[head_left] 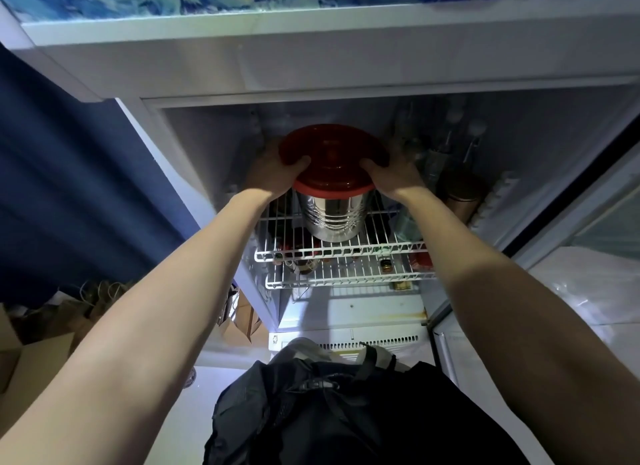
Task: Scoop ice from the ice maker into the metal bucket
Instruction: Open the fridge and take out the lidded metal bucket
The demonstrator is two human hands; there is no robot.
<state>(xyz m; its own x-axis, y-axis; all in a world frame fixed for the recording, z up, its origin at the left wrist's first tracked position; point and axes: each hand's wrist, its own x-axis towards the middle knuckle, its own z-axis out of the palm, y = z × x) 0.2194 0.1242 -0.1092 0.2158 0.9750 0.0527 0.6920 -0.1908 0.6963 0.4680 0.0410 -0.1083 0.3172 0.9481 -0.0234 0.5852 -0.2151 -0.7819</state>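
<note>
Head view: metal bucket (332, 219) sits upright on the upper wire shelf (388, 246) inside the open cabinet (346, 66), capped by a red lid (332, 160). Left hand (277, 174) and right hand (394, 175) grip opposite lid edges, thumbs curled over the top.

The lidded bucket (333, 219) stands on the wire shelf (346, 246) between both hands.

Bare forearms (166, 291), black buckled garment (346, 416)

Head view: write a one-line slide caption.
Left hand and right hand grip the red lid of the metal bucket on a wire shelf inside the open fridge.
</note>
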